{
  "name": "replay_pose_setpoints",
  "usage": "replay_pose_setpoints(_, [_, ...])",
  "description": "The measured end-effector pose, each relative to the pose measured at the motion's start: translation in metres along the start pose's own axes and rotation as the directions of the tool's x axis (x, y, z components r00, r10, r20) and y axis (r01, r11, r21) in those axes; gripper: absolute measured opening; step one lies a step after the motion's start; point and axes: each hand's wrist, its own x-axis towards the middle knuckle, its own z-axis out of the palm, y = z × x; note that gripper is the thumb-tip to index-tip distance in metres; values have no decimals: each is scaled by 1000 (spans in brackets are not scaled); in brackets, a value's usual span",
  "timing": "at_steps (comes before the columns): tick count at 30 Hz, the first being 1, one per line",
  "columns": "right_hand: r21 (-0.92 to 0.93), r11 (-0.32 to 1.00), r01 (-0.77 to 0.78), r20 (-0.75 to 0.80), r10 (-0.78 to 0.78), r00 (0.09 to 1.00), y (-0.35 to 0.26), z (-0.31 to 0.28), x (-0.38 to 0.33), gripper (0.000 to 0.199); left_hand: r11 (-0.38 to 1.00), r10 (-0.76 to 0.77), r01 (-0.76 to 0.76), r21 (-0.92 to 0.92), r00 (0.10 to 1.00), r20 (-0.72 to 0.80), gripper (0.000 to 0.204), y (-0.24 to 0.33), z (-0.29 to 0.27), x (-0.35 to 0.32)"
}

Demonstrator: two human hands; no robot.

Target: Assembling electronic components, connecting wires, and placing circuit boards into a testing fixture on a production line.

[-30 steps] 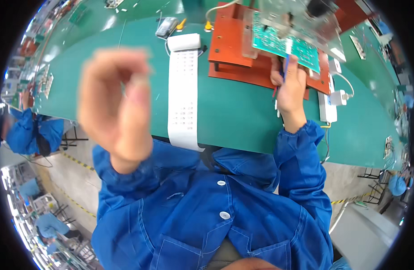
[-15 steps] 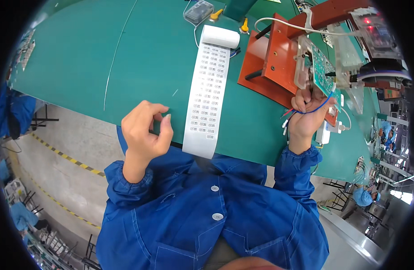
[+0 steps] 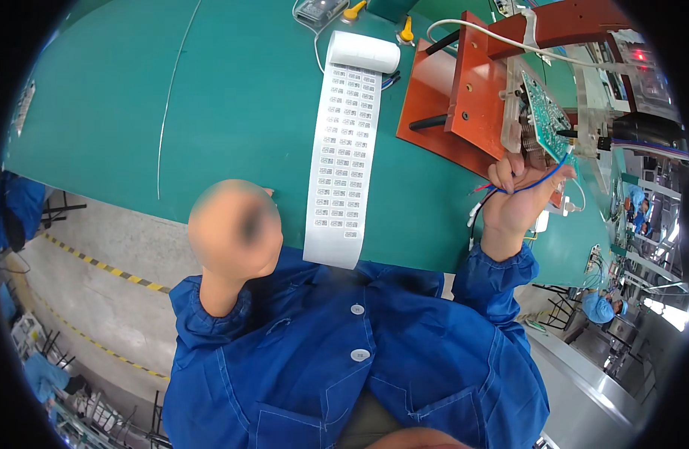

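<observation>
My right hand (image 3: 515, 196) is at the lower end of an upright green circuit board (image 3: 545, 112), its fingers curled around thin wires. A blue wire (image 3: 543, 179) crosses it from the board, and red and black wire ends (image 3: 475, 206) stick out on its left side. Whether the fingers also touch the board is hard to see. My left hand (image 3: 236, 228) is raised over the table's near edge, left of a strip of white labels (image 3: 342, 161). A blur covers most of it, hiding the fingers except a fingertip. The strip unrolls toward me from its roll (image 3: 363, 52).
An orange-red fixture (image 3: 472, 82) with black posts stands at the right, with a white cable running over its top. Yellow-handled clamps (image 3: 406, 31) and a clear grey box (image 3: 320, 10) sit at the back of the green table (image 3: 240, 112). People work far off at the right.
My left hand has shifted slightly, its fingers now blurred out. My right hand stays at the board's lower end with the wires. The whole view has shifted a little.
</observation>
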Motion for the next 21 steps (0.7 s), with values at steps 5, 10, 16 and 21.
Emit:
replay_pose_setpoints(5, [18,998,-57,-117,59,991,2,8,-2,69,1000,-23,23,1,1000,5,15,0,0,0])
replay_pose_setpoints(10, [134,990,51,33,-56,998,13,-4,-2,56,1000,-3,3,3,1000,5,16,0,0,2])
replay_pose_setpoints(16, [92,991,96,162,-110,981,24,-14,2,47,1000,11,-11,18,1000,6,15,0,0,1])
replay_pose_setpoints(21, [54,985,162,197,-169,966,22,-10,-1,49,1000,6,-6,18,1000,22,14,1,-1,-2])
